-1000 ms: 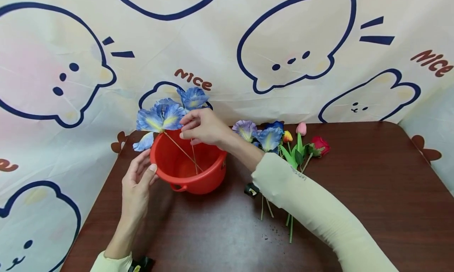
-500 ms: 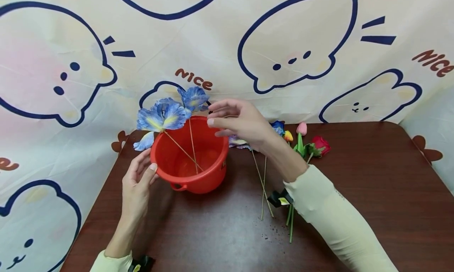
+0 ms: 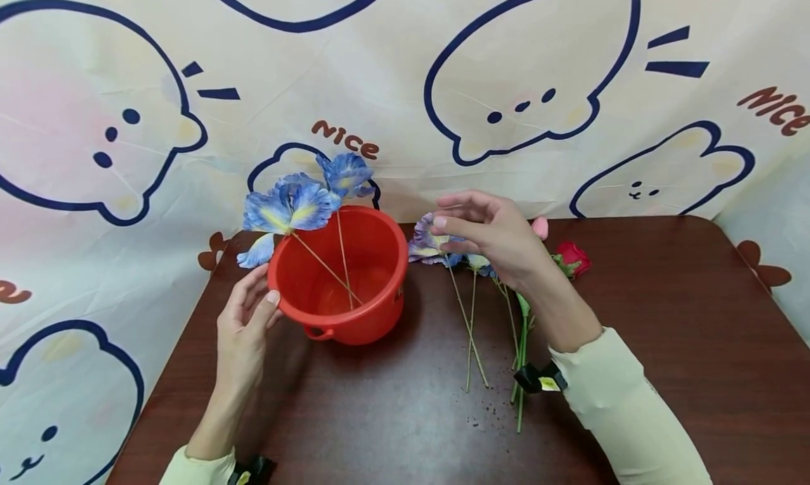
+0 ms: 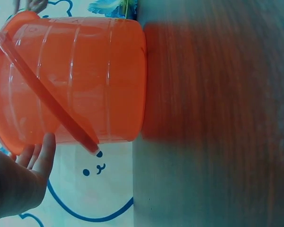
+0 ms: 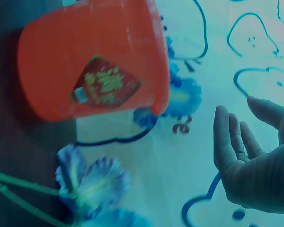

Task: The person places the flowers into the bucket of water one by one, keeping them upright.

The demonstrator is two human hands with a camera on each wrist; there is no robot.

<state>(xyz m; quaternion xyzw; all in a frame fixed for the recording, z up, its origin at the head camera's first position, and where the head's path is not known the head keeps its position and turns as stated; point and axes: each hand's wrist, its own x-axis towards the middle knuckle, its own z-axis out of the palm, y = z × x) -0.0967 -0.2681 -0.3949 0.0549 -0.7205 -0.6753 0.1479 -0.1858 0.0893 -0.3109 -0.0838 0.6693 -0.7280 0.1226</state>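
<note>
My left hand (image 3: 243, 323) holds the left side of a red plastic bucket (image 3: 354, 327), thumb at the rim and fingers along the outer wall. Two blue artificial irises stand in the bucket and lean over its rim; the nearer iris (image 3: 285, 211) droops left, the farther iris (image 3: 344, 174) rises behind. Their thin stems cross inside. With nothing in its fingers, my right hand (image 3: 500, 235) hovers above the artificial flowers right of the bucket, nearest to a purple iris (image 3: 427, 242). It partly hides the flower heads there. In the right wrist view its fingers (image 5: 222, 137) are fairly straight.
Beside the purple iris lie a blue iris (image 3: 479, 261), a pink tulip (image 3: 540, 227) and a red rose (image 3: 571, 258). Their green stems (image 3: 522, 386) reach toward the front of the brown table (image 3: 367, 422). Dark crumbs (image 3: 484, 415) are scattered near them. A printed cloth (image 3: 506, 49) hangs behind.
My right hand has let go of the farther iris and moved right, away from the bucket to above the lying flowers. The left hand and bucket have stayed put.
</note>
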